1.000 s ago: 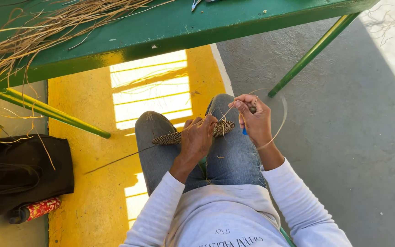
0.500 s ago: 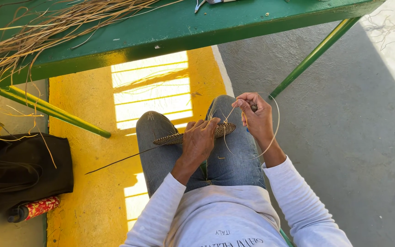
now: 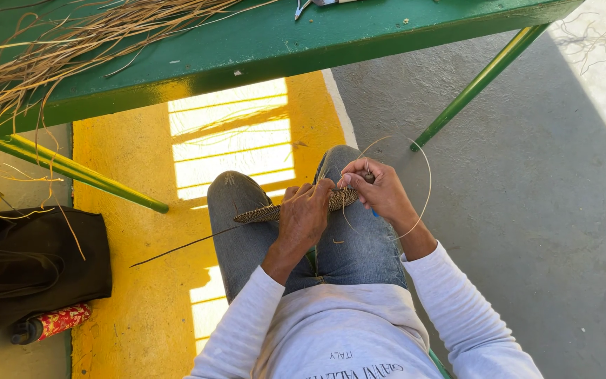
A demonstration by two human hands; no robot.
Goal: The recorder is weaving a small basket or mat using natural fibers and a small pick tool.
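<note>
My left hand gripping a woven strip over my knees, right hand pinching a looping fibre, green table above, black bag beside

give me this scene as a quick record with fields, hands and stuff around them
left hand: grips the woven strip across the lap
right hand: pinches a thin pale strand that loops out to the side
woven strip: narrow, patterned, lies over both knees, a long thin stem sticks out of its end
seat: person sits in jeans and a white long-sleeved top
table: green, with a heap of dried fibres on it
floor: yellow painted patch beside grey concrete
left side: black bag on the floor
</note>
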